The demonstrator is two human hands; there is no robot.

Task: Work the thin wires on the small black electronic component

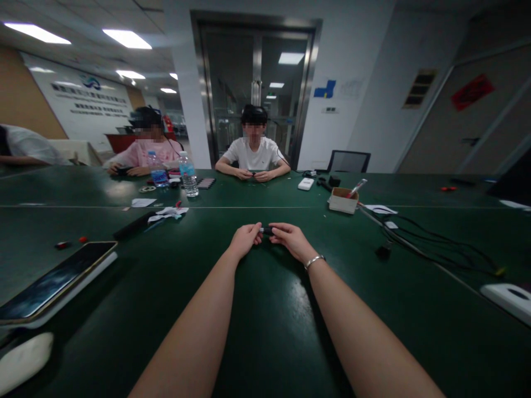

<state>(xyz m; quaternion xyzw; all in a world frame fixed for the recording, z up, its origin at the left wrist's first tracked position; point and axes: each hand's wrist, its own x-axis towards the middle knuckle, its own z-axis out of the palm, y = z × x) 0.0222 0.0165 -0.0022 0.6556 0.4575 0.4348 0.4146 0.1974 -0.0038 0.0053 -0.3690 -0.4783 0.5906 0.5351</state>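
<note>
Between my two hands is a small black cylinder with a silvery part (266,230), held level just above the green table (265,309). My left hand (246,241) pinches its silvery left end between thumb and fingers. The fingers of my right hand (292,239) are closed on the black right end, and a silver bracelet (314,261) circles that wrist. What kind of object it is, I cannot make out; the fingertips cover both its ends.
On the left lie a phone (58,282), a pale mouse (25,359) and crumpled paper (168,214). Water bottles (188,176) stand behind. To the right are a small box (343,202) and cables (440,243). A person (254,152) sits opposite, another (145,146) further left.
</note>
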